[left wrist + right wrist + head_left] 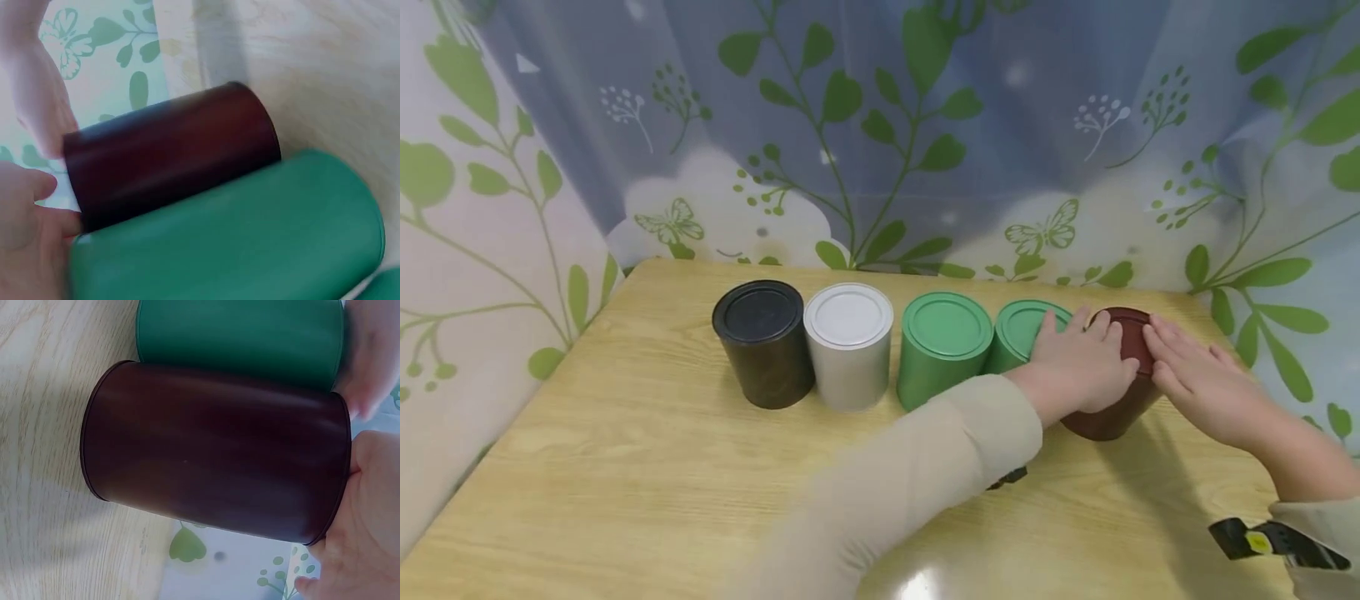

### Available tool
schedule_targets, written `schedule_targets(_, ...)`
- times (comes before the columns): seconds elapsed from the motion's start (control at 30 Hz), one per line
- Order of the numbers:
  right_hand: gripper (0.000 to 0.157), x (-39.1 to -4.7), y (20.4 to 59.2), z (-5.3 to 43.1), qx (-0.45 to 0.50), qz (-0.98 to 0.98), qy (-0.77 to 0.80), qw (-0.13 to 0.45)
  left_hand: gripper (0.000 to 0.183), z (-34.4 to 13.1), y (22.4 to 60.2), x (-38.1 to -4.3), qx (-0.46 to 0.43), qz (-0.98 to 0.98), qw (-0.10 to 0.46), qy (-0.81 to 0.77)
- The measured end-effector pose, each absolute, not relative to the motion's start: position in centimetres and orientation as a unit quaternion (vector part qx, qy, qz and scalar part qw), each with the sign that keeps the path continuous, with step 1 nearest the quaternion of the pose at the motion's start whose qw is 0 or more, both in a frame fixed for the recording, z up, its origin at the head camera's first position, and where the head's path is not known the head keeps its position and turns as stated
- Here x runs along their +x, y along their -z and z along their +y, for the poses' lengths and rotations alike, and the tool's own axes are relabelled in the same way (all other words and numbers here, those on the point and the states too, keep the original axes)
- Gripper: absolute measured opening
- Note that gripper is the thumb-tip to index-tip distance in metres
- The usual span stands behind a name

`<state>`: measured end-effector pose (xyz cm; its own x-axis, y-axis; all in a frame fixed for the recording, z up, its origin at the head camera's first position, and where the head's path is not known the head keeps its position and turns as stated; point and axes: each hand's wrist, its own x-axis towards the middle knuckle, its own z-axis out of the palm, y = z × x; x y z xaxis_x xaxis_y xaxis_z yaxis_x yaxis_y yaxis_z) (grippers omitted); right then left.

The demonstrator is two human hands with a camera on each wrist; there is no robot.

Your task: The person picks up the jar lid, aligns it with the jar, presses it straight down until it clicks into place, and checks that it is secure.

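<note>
A dark red-brown can (pixel 1108 412) with a lid stands at the right end of a row on the table. My left hand (pixel 1082 367) lies across the gap between it and a green can (pixel 1018 329), fingers spread over both rims. Straight fingers of my right hand (pixel 1206 387) touch the brown can's right rim. In the left wrist view, the brown can (pixel 175 153) sits right against the green can (pixel 231 237), my left hand (pixel 28 231) at their tops. The right wrist view has my right hand (pixel 365 506) at the top edge of the brown can (pixel 212 453).
Further left in the row stand another green can (pixel 943 350), a white can (pixel 850 350) and a black can (pixel 765 346). They are on a wood-grain table (pixel 625 467). A leaf-patterned curtain (pixel 880 167) hangs close behind and along both sides.
</note>
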<state>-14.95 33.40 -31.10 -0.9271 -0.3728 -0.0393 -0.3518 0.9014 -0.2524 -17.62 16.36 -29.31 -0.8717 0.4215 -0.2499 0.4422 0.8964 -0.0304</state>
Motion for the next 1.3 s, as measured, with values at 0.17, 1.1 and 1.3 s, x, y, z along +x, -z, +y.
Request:
schedule_targets(0.17,0.052,-14.9,31.2,33.6,-0.188,0.974,0.124,0.035,0.060,14.9,28.9,-16.6,0.263,0.959,0.090,0.046)
schedule_targets(1.1,0.052,-14.7,33.1,35.0,-0.236,0.954,0.170,-0.076,0.064,2.6,32.8,-9.8,0.385,0.923,-0.001,-0.021)
schedule_targets(1.3,0.050,-14.1,33.0,34.5,-0.213,0.960,0.165,-0.071,0.066,0.3,33.2,-9.4,0.365,0.931,-0.004,-0.029)
